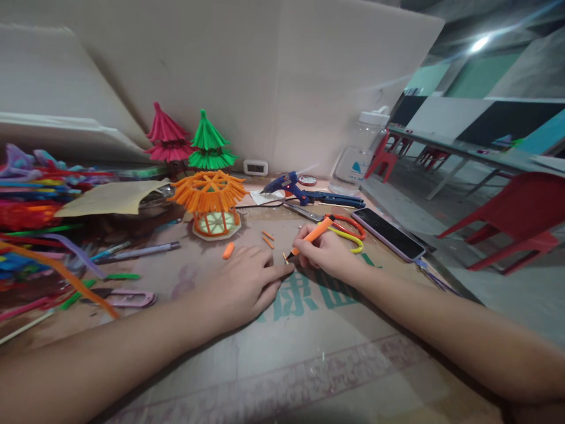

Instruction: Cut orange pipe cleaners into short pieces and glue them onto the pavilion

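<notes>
My right hand (324, 250) is closed around an orange highlighter (318, 231). The pen's dark tip points down at a short thin stick (285, 258) on the cardboard. From the other side my left hand (247, 280) rests on the board, index finger stretched out so that its tip reaches the near end of that stick. Two more short orange sticks (268, 239) lie just beyond the fingers. An orange pen cap (228, 251) is near my left knuckles. Behind it stands a small pavilion (212, 200) with an orange roof and a pale base.
Red (168, 135) and green (209, 141) tiered roofs stand behind the pavilion. A blue glue gun (289, 187), scissors (344, 227), a phone (388, 232) and a clear bottle (355, 153) are at the right. Colourful pipe cleaners (48, 188) and a purple cutter (128, 297) crowd the left.
</notes>
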The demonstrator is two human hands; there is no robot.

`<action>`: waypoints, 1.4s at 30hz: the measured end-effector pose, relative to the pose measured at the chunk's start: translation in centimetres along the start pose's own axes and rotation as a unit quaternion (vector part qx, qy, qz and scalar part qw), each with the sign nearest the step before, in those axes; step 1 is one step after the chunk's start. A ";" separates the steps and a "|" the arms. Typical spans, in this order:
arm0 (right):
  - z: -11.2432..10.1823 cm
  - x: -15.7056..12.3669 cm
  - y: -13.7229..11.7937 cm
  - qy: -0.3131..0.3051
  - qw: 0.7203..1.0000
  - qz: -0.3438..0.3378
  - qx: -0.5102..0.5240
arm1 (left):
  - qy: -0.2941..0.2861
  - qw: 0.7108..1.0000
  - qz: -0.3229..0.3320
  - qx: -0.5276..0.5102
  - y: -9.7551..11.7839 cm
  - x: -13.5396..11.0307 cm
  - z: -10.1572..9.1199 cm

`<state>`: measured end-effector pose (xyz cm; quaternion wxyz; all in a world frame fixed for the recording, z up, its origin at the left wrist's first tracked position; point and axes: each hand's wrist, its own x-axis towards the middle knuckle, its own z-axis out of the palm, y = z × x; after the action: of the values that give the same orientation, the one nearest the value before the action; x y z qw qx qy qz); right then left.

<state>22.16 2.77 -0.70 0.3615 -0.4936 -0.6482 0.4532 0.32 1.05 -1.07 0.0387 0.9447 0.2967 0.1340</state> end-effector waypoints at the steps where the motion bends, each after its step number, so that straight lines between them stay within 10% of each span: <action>1: 0.0 0.0 0.0 -0.006 1.000 0.004 -0.002 | -0.001 1.000 -0.001 -0.003 0.0 0.0 0.0; 42: 0.0 -0.2 -0.2 0.014 1.000 -0.007 -0.003 | -0.010 1.000 -0.012 -0.017 0.1 0.1 -0.2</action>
<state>22.15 2.59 -0.49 0.3723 -0.4966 -0.6475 0.4421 0.40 1.01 -0.83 0.0592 0.9417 0.3049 0.1292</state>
